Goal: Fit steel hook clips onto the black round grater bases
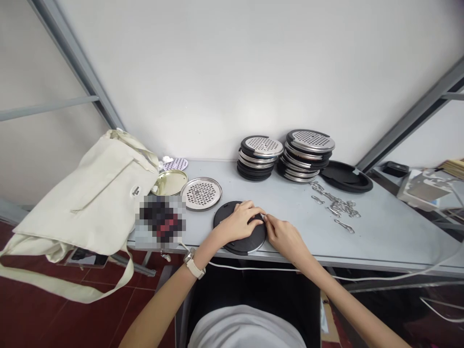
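Note:
A black round disc (250, 244) lies flat near the table's front edge, with a short silvery stretch on its front rim. My left hand (243, 222) rests across its top and holds it, the fingertips reaching the right side of the rim. At that same edge my right hand (284, 235) is closed in a pinch on a small silvery metal piece (263, 217), mostly covered by the fingers; its exact kind is unclear. Just left of the disc lies a round perforated metal grater plate (201, 194). Loose metal snap hooks (337, 205) are scattered to the right.
Two stacks of black-rimmed grater discs, a left stack (259, 159) and a right stack (307, 157), stand by the wall. Beside them is a black round tray (348, 178). A gold lid (170, 182) and a cream bag (90, 193) occupy the left. A white cable (253, 268) runs along the front.

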`<action>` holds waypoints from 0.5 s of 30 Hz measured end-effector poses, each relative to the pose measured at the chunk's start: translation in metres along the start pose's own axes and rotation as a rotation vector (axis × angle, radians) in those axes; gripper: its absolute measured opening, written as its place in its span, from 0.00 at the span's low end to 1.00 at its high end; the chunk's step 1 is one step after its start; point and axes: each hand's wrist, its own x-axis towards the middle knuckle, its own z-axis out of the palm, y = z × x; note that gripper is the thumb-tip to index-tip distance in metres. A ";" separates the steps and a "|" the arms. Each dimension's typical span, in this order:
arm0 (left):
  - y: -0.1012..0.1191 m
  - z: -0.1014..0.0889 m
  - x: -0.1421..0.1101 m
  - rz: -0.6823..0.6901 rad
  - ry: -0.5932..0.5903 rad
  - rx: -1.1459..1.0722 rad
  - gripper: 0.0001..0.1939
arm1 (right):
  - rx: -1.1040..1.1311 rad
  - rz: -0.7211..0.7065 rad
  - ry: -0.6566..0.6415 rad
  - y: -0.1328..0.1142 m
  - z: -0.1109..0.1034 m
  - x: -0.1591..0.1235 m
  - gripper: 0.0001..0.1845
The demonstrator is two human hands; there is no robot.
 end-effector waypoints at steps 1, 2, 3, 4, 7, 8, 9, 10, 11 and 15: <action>0.000 0.000 0.000 0.006 0.003 0.008 0.11 | 0.003 0.002 0.002 0.000 0.000 0.000 0.16; -0.001 0.001 -0.001 0.010 0.004 0.016 0.12 | 0.006 0.000 0.004 -0.001 -0.001 -0.001 0.16; -0.001 0.001 -0.001 0.011 0.005 0.024 0.12 | 0.011 -0.004 0.007 -0.001 -0.001 -0.001 0.16; -0.001 0.001 -0.001 0.011 0.006 0.029 0.12 | 0.017 -0.010 0.009 -0.001 -0.002 -0.001 0.16; -0.001 0.000 -0.001 0.014 0.001 0.030 0.13 | 0.036 -0.021 0.006 0.001 -0.003 -0.001 0.17; -0.001 -0.001 -0.001 0.016 0.000 0.027 0.13 | 0.042 -0.024 0.007 0.001 -0.002 -0.001 0.17; -0.001 -0.001 -0.001 0.018 -0.001 0.024 0.13 | 0.051 -0.030 0.010 0.002 -0.002 -0.001 0.17; 0.000 -0.002 -0.002 0.019 -0.001 0.022 0.13 | 0.062 -0.036 0.019 0.003 -0.002 -0.001 0.17; 0.000 -0.002 -0.002 0.018 -0.002 0.022 0.13 | 0.076 -0.044 0.029 0.004 -0.001 -0.002 0.17; 0.002 -0.003 -0.002 0.010 -0.004 0.023 0.14 | 0.126 -0.090 0.075 0.006 0.003 -0.004 0.18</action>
